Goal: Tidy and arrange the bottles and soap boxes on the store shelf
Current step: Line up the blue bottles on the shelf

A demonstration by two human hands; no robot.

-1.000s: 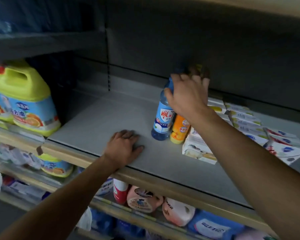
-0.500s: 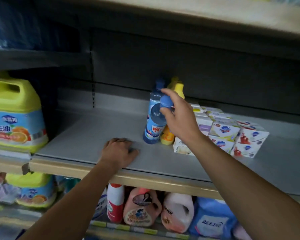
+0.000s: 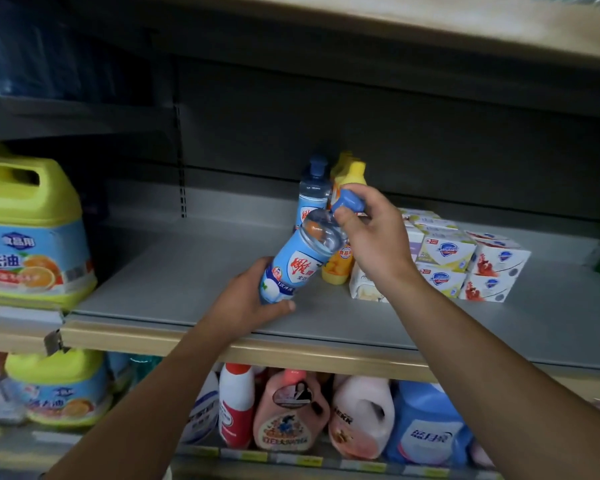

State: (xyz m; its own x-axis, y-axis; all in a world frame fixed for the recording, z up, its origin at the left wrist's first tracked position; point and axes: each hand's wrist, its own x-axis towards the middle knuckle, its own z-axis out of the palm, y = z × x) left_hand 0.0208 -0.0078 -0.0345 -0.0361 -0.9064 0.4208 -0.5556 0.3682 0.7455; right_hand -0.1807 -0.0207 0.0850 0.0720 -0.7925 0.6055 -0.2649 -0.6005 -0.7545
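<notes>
Blue plastic bottle (image 3: 297, 263), tilted just above the shelf (image 3: 174, 289) left of the soap boxes (image 3: 465, 259), looks light but slick, so the left hand (image 3: 246, 303) cups its base while the right hand (image 3: 374, 233) pinches the cap.

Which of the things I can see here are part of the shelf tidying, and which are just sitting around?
Part of the job:
- blue bottle, tilted, base held by the left hand, cap pinched by the right hand
- second blue bottle and yellow bottles standing behind
- soap boxes
- grey shelf

Just sitting around:
- yellow-green jug, neighbouring shelf
- pink and white bottles, shelf below
</notes>
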